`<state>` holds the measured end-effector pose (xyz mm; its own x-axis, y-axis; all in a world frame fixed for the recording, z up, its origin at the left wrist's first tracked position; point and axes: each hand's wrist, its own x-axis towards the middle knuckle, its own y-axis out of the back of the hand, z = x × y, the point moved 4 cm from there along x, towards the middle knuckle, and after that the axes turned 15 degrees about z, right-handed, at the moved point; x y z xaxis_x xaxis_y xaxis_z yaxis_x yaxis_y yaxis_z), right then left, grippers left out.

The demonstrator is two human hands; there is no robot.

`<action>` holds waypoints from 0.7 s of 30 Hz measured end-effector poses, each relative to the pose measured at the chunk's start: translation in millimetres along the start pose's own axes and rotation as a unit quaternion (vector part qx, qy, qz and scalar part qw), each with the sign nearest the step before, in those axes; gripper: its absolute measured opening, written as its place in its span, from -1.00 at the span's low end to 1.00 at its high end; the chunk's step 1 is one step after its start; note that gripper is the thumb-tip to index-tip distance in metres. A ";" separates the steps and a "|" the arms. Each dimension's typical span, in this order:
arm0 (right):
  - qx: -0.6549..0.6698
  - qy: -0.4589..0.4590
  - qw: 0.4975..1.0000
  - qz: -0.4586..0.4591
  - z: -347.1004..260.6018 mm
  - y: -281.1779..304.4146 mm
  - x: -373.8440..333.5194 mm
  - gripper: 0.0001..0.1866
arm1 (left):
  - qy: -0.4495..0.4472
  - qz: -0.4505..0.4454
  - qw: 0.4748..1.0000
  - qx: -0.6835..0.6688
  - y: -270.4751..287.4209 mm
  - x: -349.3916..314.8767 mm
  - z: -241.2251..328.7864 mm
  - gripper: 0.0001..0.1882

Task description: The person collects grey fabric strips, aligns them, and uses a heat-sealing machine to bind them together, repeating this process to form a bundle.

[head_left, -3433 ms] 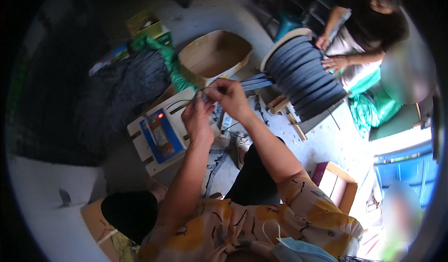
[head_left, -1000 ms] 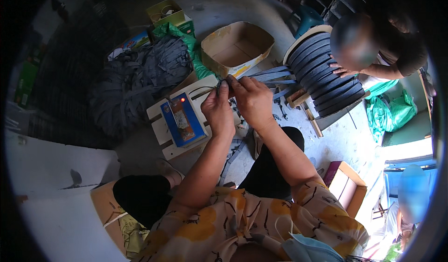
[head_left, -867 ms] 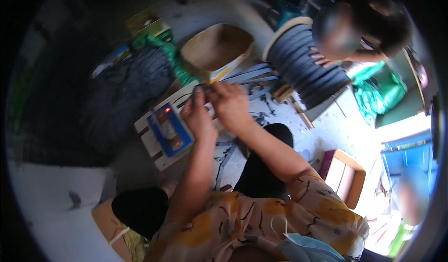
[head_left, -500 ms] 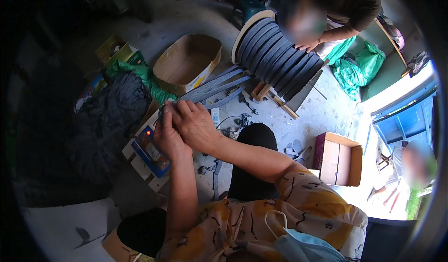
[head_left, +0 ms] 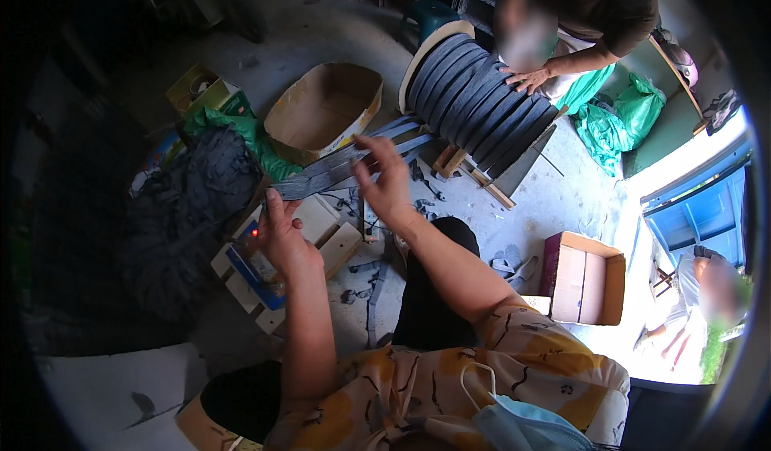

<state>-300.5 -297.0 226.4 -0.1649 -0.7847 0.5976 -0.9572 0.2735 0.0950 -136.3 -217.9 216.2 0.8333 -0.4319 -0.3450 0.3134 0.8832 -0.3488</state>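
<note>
The left hand [head_left: 291, 240], in the head view, is pinched on flat grey fabric strips [head_left: 315, 175], which are extended toward a large, pale-rimmed, grey-wound spool [head_left: 478, 97]. The right hand [head_left: 389, 184] is held loosely spread beside them; contact cannot be determined.

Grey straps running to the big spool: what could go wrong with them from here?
The grey straps might slip or spread apart: the left hand pinches their near end, while the right hand has its fingers apart, not closed round them.
They could snag on the cardboard box, whose edge looks close.
If the spool turned under the co-worker's hand, they might get tugged.
</note>
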 end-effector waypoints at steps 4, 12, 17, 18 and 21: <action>-0.012 -0.068 0.992 0.104 34.9 29.4 21.1 -0.62 | 0.008 0.011 1.000 0.005 3.3 0.4 1.5 -0.62; -0.094 -0.085 0.931 0.342 159.3 148.1 131.6 -0.40 | 0.084 -0.040 0.993 -0.076 -1.1 -16.6 6.4 -0.58; -0.032 -0.167 0.956 0.239 180.2 164.1 208.8 -0.42 | 0.098 -0.055 0.985 -0.132 -4.5 -19.5 5.9 -0.55; -0.005 -0.172 0.964 0.205 179.5 166.4 220.2 -0.40 | 0.103 -0.067 0.983 -0.137 -8.3 -21.7 3.8 -0.55; -0.057 -0.147 0.984 0.086 142.3 129.1 220.3 -0.66 | 0.095 -0.054 0.981 -0.158 -6.8 -23.4 9.6 -0.56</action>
<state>-494.3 -513.7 257.0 -0.3991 -0.8444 0.3574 -0.8794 0.4629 0.1116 -153.5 -212.1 235.0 0.6940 -0.5726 -0.4364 0.2135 0.7426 -0.6348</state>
